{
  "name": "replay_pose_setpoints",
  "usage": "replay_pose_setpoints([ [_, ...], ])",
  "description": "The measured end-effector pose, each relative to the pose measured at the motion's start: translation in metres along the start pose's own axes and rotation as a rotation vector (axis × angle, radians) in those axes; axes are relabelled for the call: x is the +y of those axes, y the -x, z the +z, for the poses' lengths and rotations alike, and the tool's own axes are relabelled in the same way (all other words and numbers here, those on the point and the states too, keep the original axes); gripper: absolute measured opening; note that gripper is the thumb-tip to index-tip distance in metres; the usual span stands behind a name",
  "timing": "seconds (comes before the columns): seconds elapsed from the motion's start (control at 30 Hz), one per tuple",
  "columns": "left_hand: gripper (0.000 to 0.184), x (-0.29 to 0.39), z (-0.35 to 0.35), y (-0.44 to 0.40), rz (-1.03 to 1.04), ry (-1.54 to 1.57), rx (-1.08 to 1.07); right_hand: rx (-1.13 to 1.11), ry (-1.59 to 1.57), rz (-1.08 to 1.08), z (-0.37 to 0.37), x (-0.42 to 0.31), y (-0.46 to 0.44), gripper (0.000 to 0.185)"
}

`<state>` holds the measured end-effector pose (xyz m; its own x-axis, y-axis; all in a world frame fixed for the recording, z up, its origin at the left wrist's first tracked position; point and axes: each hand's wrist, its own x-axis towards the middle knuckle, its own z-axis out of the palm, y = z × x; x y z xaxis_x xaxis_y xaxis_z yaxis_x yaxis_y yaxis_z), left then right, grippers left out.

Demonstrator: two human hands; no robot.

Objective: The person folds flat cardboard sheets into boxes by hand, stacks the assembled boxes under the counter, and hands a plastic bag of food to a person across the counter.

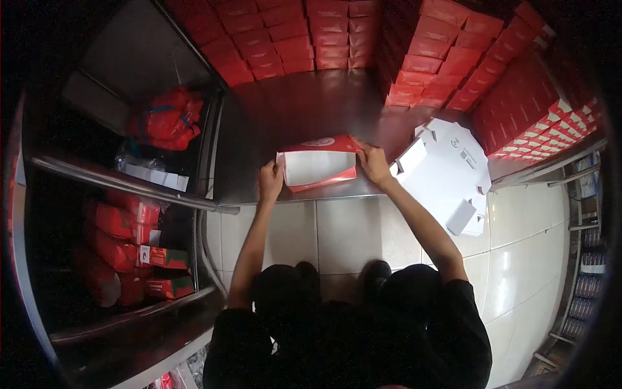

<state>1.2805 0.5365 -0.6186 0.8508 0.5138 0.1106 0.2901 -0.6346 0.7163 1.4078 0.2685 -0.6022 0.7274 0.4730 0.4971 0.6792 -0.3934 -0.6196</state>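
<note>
A red box point(319, 168) with a white inside stands open near the front edge of the dark metal table point(259, 123). My left hand point(271, 180) grips its left end, fingers closed on the side wall. At the right end, my right hand point(374, 163) holds the back corner, the thumb and fingers pressed on the red card. To the right of my right hand lie flat white box blanks point(447, 172), partly overhanging the table edge.
Stacks of red boxes point(275, 39) line the table's back, with more point(431, 58) at the right. Left, a shelf point(123, 185) holds a red bag point(170, 120) and red packages point(120, 240). A rack point(586, 259) stands at the far right above tiled floor.
</note>
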Motion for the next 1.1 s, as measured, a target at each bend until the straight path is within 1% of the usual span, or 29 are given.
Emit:
replay_pose_setpoints([
  [0.03,0.047,0.005,0.001,0.002,-0.118,0.138,-0.052,-0.014,-0.060,0.121,0.001,-0.007,0.000,0.032],
  [0.1,0.051,0.015,0.004,0.008,-0.387,0.689,-0.001,-0.045,-0.175,0.369,-0.001,-0.019,0.001,0.031],
  [0.13,0.054,0.025,0.001,0.009,-0.517,0.965,0.030,-0.034,-0.137,0.319,0.001,-0.014,0.003,0.031],
  [0.2,0.058,0.024,0.000,0.005,-0.453,0.819,-0.051,-0.011,-0.067,0.214,0.011,-0.001,0.008,0.031],
  [0.23,0.061,0.021,-0.002,0.002,-0.422,0.745,-0.092,-0.050,-0.158,0.301,0.007,-0.009,0.007,0.032],
  [0.27,0.054,0.016,-0.010,-0.002,-0.527,0.871,-0.193,-0.089,-0.249,0.387,-0.001,-0.025,0.005,0.034],
  [0.3,0.052,0.012,-0.015,-0.005,-0.535,0.866,-0.271,-0.131,-0.340,0.475,-0.005,-0.034,0.005,0.036],
  [0.37,0.047,0.011,-0.024,-0.011,-0.546,0.852,-0.428,-0.326,-0.190,0.456,-0.003,-0.021,0.011,0.040],
  [0.4,0.035,0.007,-0.026,-0.009,-0.585,0.904,-0.456,-0.421,-0.116,0.444,-0.004,-0.015,0.013,0.042],
  [0.5,0.026,-0.005,-0.027,-0.018,-0.551,0.847,-0.579,-0.534,-0.819,0.910,-0.018,-0.002,0.004,0.046],
  [0.53,0.030,0.001,-0.032,-0.020,-0.590,0.919,-0.619,-0.632,-0.958,1.042,-0.023,0.003,-0.005,0.045],
  [0.6,0.034,0.007,-0.030,-0.017,-0.616,0.776,-0.544,-0.578,-0.824,1.107,-0.021,0.000,-0.007,0.049],
  [0.63,0.036,0.008,-0.029,-0.016,-0.627,0.702,-0.506,-0.549,-0.758,1.137,-0.023,-0.013,-0.012,0.050],
  [0.67,0.038,0.004,-0.027,-0.017,-0.603,0.730,-0.507,-0.637,-0.519,1.088,-0.025,-0.029,-0.017,0.051],
  [0.73,0.040,-0.010,-0.020,-0.011,-0.568,0.783,-0.518,-0.720,-0.313,0.693,0.005,0.021,0.005,0.052],
  [0.8,0.039,-0.007,-0.018,-0.001,-0.588,0.740,-0.422,-0.649,-0.103,0.415,0.007,0.021,0.005,0.054],
  [0.83,0.039,-0.003,-0.017,0.000,-0.591,0.718,-0.373,-0.543,0.002,0.338,-0.008,-0.012,-0.008,0.056],
  [0.87,0.040,0.001,-0.017,0.000,-0.223,0.473,-0.295,-0.443,0.103,0.267,-0.017,-0.033,-0.012,0.058],
  [0.93,0.041,0.010,-0.019,-0.006,0.504,-0.039,-0.116,-0.689,0.269,-0.089,-0.005,-0.024,-0.016,0.063],
  [0.97,0.041,0.006,-0.018,-0.010,0.593,-0.043,-0.204,-0.798,0.355,-0.272,0.000,-0.020,-0.022,0.066],
  [1.0,0.042,0.000,-0.017,-0.014,0.680,-0.048,-0.298,-0.845,0.304,-0.262,0.000,-0.014,-0.024,0.067],
  [1.03,0.042,-0.005,-0.014,-0.014,0.760,-0.048,-0.395,-0.899,0.252,-0.249,-0.013,-0.023,-0.030,0.068],
  [1.07,0.050,0.016,-0.030,-0.009,0.711,-0.107,-0.540,-0.953,0.201,-0.236,-0.020,-0.028,-0.032,0.069],
  [1.1,0.055,0.027,-0.035,-0.005,0.703,-0.207,-0.538,-0.936,0.179,-0.243,-0.019,-0.025,-0.031,0.071],
])
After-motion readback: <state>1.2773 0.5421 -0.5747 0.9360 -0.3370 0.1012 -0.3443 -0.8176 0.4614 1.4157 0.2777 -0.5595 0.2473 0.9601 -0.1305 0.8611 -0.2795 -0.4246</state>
